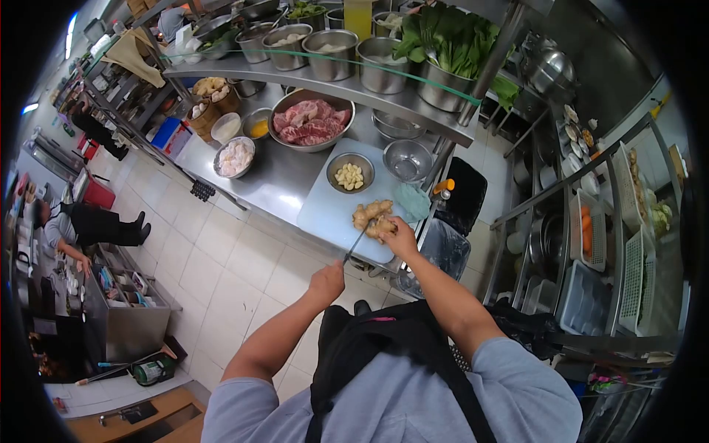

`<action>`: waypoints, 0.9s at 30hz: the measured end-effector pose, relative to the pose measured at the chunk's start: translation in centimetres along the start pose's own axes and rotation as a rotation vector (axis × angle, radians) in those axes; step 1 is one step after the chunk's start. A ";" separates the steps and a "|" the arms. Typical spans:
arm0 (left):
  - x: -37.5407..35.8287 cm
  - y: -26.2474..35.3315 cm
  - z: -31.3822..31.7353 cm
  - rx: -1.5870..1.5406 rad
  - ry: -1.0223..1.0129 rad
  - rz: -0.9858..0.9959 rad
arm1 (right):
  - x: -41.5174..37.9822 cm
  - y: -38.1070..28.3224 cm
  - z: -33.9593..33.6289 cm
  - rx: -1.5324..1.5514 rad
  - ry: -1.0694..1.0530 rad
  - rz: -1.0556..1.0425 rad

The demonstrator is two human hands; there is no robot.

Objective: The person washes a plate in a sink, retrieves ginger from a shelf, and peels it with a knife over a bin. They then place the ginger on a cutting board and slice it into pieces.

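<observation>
My left hand (327,283) is closed around the handle of a knife (356,244) near the front edge of the worktop. Its blade points up and away, with the tip end right at a knobby piece of ginger (373,215). From the other side my right hand (399,238) grips the ginger, fingers curled over its lower right part. Under the ginger lies a pale blue cutting board (316,210). Behind it on the board stands a steel bowl (331,184) of peeled garlic cloves (349,176). A crumpled green cloth (412,201) lies to the right.
A large bowl of raw meat (312,122), a bowl of pale pieces (235,157) and an empty steel bowl (408,160) stand nearby. Overhead, a shelf (325,83) carries metal pots and leafy greens (450,40). A rack (565,214) stands right; a co-worker (96,224) is far left.
</observation>
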State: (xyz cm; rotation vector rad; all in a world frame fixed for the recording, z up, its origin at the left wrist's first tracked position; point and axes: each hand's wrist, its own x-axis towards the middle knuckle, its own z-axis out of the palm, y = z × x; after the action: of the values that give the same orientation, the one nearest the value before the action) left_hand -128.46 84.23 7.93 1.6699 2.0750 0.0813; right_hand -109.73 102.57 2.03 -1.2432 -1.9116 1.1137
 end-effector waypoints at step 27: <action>-9.5 -5.8 5.0 -0.318 0.132 -0.249 | 4.3 -7.3 2.4 -0.768 -0.252 -0.617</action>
State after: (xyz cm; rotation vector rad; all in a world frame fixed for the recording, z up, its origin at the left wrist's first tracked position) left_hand -130.39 72.61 4.58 1.2396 2.2122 0.4265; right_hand -116.43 104.24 7.47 -0.7428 -2.7867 0.2037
